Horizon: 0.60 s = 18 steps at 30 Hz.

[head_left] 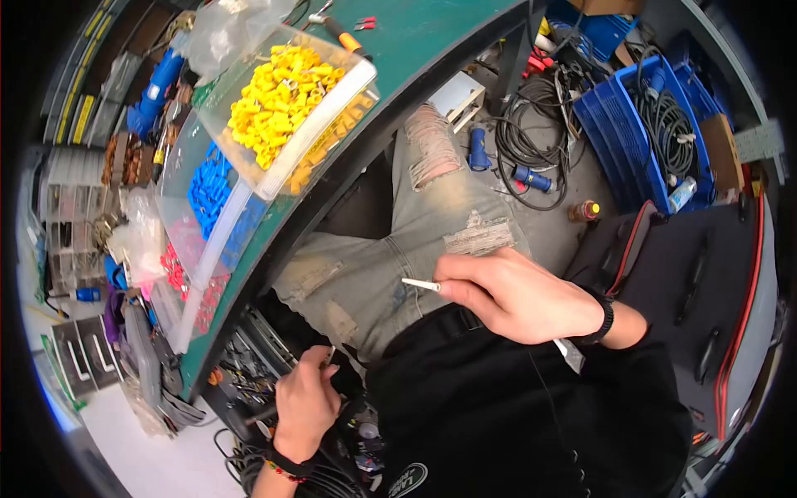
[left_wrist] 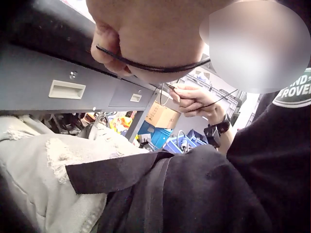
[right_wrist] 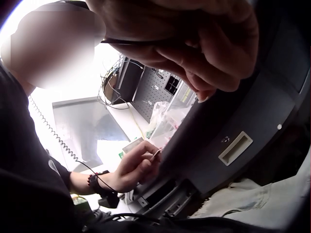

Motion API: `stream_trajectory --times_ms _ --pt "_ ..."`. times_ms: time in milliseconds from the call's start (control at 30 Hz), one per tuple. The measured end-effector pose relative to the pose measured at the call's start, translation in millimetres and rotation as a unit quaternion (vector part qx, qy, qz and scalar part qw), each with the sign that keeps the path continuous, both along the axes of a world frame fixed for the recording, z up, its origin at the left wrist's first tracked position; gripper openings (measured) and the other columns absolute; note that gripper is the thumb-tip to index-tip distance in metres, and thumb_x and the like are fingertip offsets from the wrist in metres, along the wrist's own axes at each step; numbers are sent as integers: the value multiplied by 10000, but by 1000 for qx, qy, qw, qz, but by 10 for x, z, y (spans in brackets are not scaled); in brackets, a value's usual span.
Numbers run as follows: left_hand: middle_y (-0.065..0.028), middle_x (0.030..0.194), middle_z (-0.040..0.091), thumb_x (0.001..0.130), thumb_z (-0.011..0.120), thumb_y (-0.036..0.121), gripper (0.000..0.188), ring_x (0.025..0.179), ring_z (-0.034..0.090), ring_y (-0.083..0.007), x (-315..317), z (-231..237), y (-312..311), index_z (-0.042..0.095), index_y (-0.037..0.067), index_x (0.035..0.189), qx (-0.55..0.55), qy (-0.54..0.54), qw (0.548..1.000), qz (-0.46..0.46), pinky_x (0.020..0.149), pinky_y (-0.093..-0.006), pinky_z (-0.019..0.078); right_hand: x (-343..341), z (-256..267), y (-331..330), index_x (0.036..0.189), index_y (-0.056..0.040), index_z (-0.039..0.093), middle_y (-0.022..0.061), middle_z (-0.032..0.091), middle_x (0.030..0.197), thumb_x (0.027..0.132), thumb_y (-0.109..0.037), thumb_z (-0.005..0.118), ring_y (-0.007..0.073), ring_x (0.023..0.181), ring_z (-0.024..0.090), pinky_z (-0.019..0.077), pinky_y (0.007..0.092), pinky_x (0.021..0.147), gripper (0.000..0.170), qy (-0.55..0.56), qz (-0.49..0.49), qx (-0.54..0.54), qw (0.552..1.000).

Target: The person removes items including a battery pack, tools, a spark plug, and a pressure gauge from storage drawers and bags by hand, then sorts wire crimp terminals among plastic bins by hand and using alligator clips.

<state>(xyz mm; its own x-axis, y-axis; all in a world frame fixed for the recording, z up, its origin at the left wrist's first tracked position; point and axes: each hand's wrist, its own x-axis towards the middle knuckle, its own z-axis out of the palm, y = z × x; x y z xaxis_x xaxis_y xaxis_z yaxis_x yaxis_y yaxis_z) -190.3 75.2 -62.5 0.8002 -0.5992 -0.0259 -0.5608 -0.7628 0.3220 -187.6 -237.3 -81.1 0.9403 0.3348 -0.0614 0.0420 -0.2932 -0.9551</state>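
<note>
In the head view my right hand (head_left: 515,295) pinches a short, thin white stick (head_left: 421,284) between thumb and fingertips, over the lap. My left hand (head_left: 307,402) is lower and to the left, beside the bench edge. Its fingertips come together on a small thin piece (head_left: 332,353), mostly covered by the fingers; I cannot tell its kind. The right wrist view shows that left hand (right_wrist: 138,167) from the side, thumb against fingers. Across the left wrist view, the right hand (left_wrist: 194,99) is raised with its fingers curled.
On the green bench (head_left: 415,37) stand clear bins of yellow sleeves (head_left: 282,100), blue pieces (head_left: 209,187) and red pieces (head_left: 176,270). Coiled black cable (head_left: 531,124) and a blue crate (head_left: 623,124) are on the floor. A dark case (head_left: 689,282) stands at right.
</note>
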Motion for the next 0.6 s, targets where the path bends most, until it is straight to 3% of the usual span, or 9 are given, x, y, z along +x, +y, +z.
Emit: stream_trajectory --times_ms 100,167,200,267,333,400,467,533,600 --pt "-153 834 628 735 597 -112 357 621 625 -339 0 147 -14 507 -9 1065 -41 -21 999 27 560 -402 499 28 266 -71 900 -20 511 184 508 669 966 -113 514 387 637 511 425 393 582 114 50 39 67 996" --pt "-131 773 611 785 529 -95 295 544 594 -277 7 263 77 507 -15 1068 -130 5 991 44 513 -354 474 -5 459 -189 943 4 572 90 570 772 984 -80 493 168 681 522 427 290 636 122 50 21 130 990" --pt "-120 737 601 804 498 -88 276 518 578 -239 -23 349 142 505 -19 1072 -169 31 983 63 492 -332 457 -77 563 -240 944 21 592 69 601 779 964 -103 542 130 666 536 424 262 610 135 75 -51 166 982" --pt "-63 645 553 844 471 -44 199 477 505 -161 13 566 171 499 2 1036 -250 -10 966 62 452 -278 400 -53 499 -287 933 17 600 94 616 757 916 -128 601 127 611 544 431 263 587 146 81 -102 234 964" --pt "-34 672 451 992 480 408 439 522 384 -110 -97 650 188 412 -2 1131 -370 -116 909 155 484 -244 314 111 394 -139 932 18 601 93 614 754 916 -129 599 127 608 543 430 263 583 147 87 -41 253 963" --pt "-27 628 417 997 484 397 441 506 346 -107 -118 1047 234 409 -12 1143 -492 -123 836 211 471 -235 292 177 284 24 931 19 601 91 612 751 915 -129 597 127 605 542 429 263 578 149 93 -1 282 955" --pt "-24 575 376 1014 476 320 365 436 306 -97 -148 1442 341 411 -20 1132 -567 -212 773 191 379 -267 325 213 227 125 930 20 602 89 610 747 914 -129 595 127 601 541 427 263 574 151 85 14 301 950" --pt "-135 897 649 986 488 166 264 613 581 -191 -146 1945 563 516 17 1201 -531 54 845 -8 476 -274 455 239 244 61 929 21 602 88 608 744 913 -130 593 127 598 540 426 263 570 152 65 12 298 952" --pt "-87 820 651 952 524 156 217 530 533 -95 -323 2134 454 587 7 1096 -563 75 820 -70 387 -199 376 174 315 -53 928 22 603 86 606 741 912 -130 591 127 595 539 425 263 566 154 51 4 282 958"
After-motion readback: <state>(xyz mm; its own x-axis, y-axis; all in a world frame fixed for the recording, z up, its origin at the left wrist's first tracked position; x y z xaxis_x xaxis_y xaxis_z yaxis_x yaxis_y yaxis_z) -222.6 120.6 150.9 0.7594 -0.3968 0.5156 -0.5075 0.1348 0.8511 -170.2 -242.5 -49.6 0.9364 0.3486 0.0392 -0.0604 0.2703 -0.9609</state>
